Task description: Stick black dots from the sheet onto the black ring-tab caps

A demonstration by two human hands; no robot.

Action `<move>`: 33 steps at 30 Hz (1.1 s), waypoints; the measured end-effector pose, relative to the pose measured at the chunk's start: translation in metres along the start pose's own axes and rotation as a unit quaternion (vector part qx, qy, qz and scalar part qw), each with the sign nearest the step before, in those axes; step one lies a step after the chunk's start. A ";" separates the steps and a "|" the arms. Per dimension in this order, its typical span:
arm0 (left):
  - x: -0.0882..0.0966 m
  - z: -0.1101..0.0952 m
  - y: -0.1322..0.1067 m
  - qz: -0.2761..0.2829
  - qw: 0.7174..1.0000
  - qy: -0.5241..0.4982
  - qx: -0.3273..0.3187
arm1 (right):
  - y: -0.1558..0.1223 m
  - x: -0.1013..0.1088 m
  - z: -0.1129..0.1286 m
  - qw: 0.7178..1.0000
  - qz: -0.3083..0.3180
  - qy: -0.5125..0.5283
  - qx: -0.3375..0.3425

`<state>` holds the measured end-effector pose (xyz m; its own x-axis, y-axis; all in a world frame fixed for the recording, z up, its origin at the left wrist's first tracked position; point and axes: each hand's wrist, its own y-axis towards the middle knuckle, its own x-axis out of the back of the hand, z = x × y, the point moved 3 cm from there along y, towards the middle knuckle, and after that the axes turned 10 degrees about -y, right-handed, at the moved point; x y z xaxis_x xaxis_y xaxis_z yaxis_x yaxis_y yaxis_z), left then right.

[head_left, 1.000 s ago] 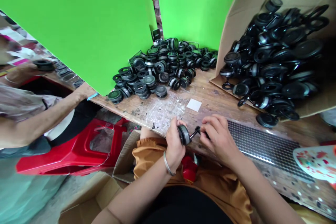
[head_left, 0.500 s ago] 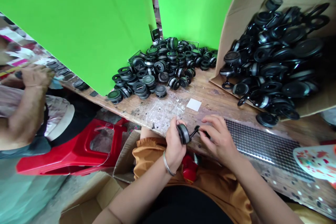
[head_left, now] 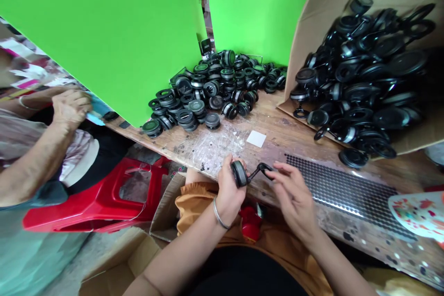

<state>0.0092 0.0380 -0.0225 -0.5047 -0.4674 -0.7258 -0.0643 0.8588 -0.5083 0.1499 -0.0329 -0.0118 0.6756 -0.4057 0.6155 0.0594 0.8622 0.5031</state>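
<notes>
My left hand [head_left: 229,188] is closed around a small round black part with a grey rim [head_left: 240,173], held on edge at the near side of the wooden table [head_left: 277,132]. A thin black arm with a loop [head_left: 261,169] sticks out of the part to the right. My right hand [head_left: 290,190] is just right of it, fingers loosely apart, fingertips at the loop. A sheet of small dark dots [head_left: 342,188] lies on the table beside my right hand.
A pile of black round parts [head_left: 211,90] lies at the back against green boards [head_left: 114,32]. A cardboard box [head_left: 367,69] at right holds many black looped parts. A white square [head_left: 256,138] lies mid-table. Another person's hand [head_left: 71,107] works at left above a red stool [head_left: 104,199].
My right hand has loosened from the loop and dropped back slightly, uncovering more of the dotted sheet. The other person's hand at left has moved right and lower.
</notes>
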 end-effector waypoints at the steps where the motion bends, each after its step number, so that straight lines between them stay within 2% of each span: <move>1: 0.000 0.001 -0.001 0.005 1.000 -0.001 0.014 | 0.004 0.005 -0.004 0.998 -0.013 0.042 -0.047; 3: -0.001 0.003 -0.002 0.022 0.999 -0.001 0.037 | 0.012 0.009 -0.012 0.984 -0.005 0.107 -0.142; 5: -0.002 0.007 -0.004 0.043 0.997 0.005 0.059 | 0.018 0.003 -0.017 0.966 0.081 0.160 -0.187; 7: -0.002 0.009 -0.005 0.071 0.994 0.016 0.076 | 0.023 -0.007 -0.017 0.949 0.187 0.176 -0.183; 8: -0.002 0.009 -0.005 0.089 0.992 0.032 0.082 | 0.026 -0.009 -0.016 0.947 0.217 0.167 -0.171; 10: -0.001 0.004 -0.005 0.127 0.985 0.090 0.071 | 0.033 -0.010 -0.012 0.957 0.222 0.124 -0.139; 12: 0.002 -0.010 -0.003 0.178 0.964 0.198 0.008 | 0.042 -0.007 -0.006 0.975 0.192 0.056 -0.096; 13: 0.004 -0.019 -0.002 0.217 0.937 0.271 -0.037 | 0.047 -0.006 -0.002 0.980 0.187 0.014 -0.070; 14: 0.006 -0.027 -0.002 0.260 0.895 0.351 -0.085 | 0.052 -0.007 0.002 0.980 0.192 -0.034 -0.045; 16: 0.014 -0.039 0.001 0.332 0.778 0.509 -0.163 | 0.060 -0.014 0.011 0.967 0.216 -0.137 0.003; 18: 0.025 -0.044 0.007 0.348 0.669 0.620 -0.217 | 0.067 -0.026 0.024 0.943 0.242 -0.223 0.051; 19: 0.031 -0.045 0.010 0.337 0.634 0.653 -0.243 | 0.069 -0.033 0.031 0.930 0.254 -0.254 0.075; 20: 0.036 -0.045 0.014 0.324 0.612 0.671 -0.266 | 0.070 -0.041 0.038 0.919 0.264 -0.277 0.097; 22: 0.043 -0.043 0.019 0.306 0.595 0.677 -0.305 | 0.071 -0.055 0.052 0.901 0.276 -0.307 0.128; 26: 0.047 -0.043 0.022 0.274 0.594 0.666 -0.358 | 0.070 -0.070 0.064 0.892 0.271 -0.333 0.139; 33: 0.051 -0.043 0.027 0.230 0.617 0.667 -0.349 | 0.073 -0.075 0.061 0.895 0.264 -0.341 0.116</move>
<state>-0.0553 0.0461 -0.0532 -0.8372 0.0491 0.5447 0.2307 0.9347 0.2704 0.0587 0.0414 0.0160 -0.0448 -0.1200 0.9918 -0.3439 0.9339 0.0974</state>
